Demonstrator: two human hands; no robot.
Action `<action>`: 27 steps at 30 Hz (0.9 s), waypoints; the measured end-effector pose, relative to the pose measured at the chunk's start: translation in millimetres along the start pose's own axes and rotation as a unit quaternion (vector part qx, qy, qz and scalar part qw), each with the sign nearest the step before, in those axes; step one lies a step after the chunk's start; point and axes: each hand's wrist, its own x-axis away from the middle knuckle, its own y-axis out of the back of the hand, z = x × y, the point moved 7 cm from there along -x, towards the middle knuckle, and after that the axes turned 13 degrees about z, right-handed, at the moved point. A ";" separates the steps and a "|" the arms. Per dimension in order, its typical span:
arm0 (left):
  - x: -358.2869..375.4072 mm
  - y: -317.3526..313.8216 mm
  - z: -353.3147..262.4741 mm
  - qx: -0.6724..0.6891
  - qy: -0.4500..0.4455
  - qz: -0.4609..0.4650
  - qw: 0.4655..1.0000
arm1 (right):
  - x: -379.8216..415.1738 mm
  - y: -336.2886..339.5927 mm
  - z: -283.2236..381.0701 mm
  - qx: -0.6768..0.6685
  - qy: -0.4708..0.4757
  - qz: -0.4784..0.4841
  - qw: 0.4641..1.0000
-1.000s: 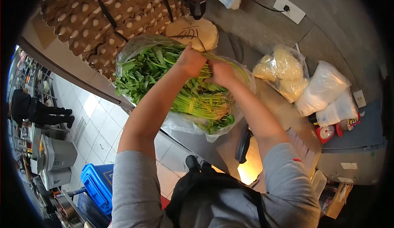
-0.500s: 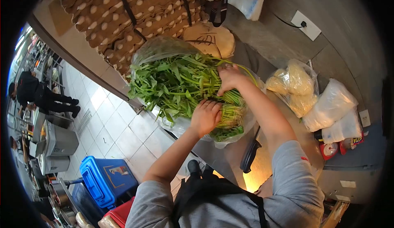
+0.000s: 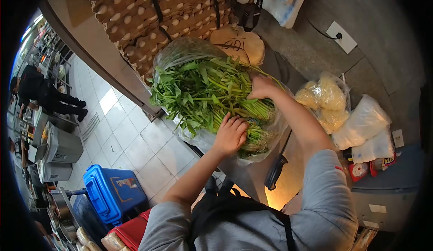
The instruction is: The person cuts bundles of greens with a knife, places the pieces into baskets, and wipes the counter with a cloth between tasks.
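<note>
A large heap of leafy greens [image 3: 194,90] lies in an open clear plastic bag [image 3: 180,52] on the metal table. The leaves point left and the stems point right. My left hand [image 3: 231,134] rests on the lower stems with its fingers curled round a bunch near the root ends. Higher up, my right hand [image 3: 262,87] has its fingers sunk among the upper stems, fingertips hidden. Below the stems, a knife with a black handle [image 3: 275,172] lies on the table.
Stacked egg trays [image 3: 167,7] stand behind the greens. Bags of yellow food [image 3: 327,97] and white bags [image 3: 362,122] lie right, near a red scale [image 3: 358,170]. A blue bin [image 3: 117,192] stands on the floor at lower left. A person in black [image 3: 43,90] bends at far left.
The view has shifted slightly. My right hand has dug deeper into the upper stems, its fingers now hidden. A gap has opened between the upper stems and the lower bunch under my left hand.
</note>
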 end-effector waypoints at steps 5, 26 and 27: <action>-10.7 10.0 7.3 0.097 0.037 0.002 0.995 | 45.2 48.7 9.1 -0.108 0.003 0.065 0.992; -18.0 -30.4 56.2 0.929 0.113 -0.222 0.273 | 90.0 10.8 24.5 -0.358 0.255 0.025 0.898; -11.3 -36.1 61.1 0.933 0.114 -0.216 0.266 | 90.0 16.9 20.0 -0.339 0.260 -0.011 0.904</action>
